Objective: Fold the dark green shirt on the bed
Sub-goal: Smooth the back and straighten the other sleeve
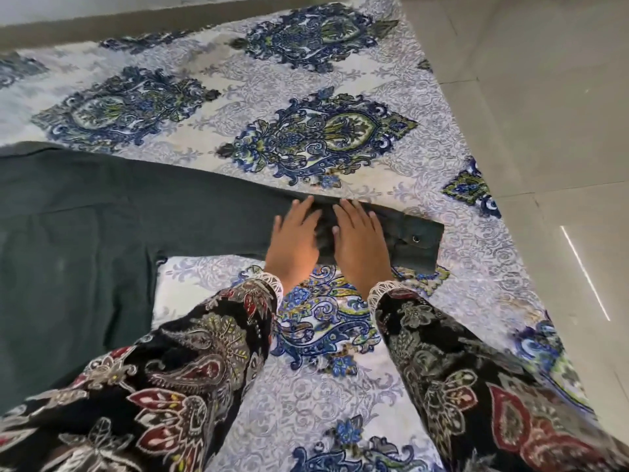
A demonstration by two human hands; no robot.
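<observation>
Nearest the camera, two forearms in black paisley-print sleeves [190, 362] with white lace cuffs reach forward over the bed [306, 403], which is covered by a white sheet printed with blue and green medallions. The left hand [295, 238] and the right hand [361, 243] lie palm down, side by side, on one long sleeve of the dark green shirt [102, 212]. The fingers of both hands are straight and held fairly close together, pressing flat on the cloth; neither hand pinches or grips it. The shirt sleeve extends to the right past the right hand and ends in a cuff [420, 241] with a metal snap, lying flat on the sheet near the bed's right edge. The shirt body lies spread to the left, running out of view at the left border. Beyond the shirt, more patterned sheet reaches the far edge of the bed. A light tiled floor [544, 97] adjoins the bed on the right.
</observation>
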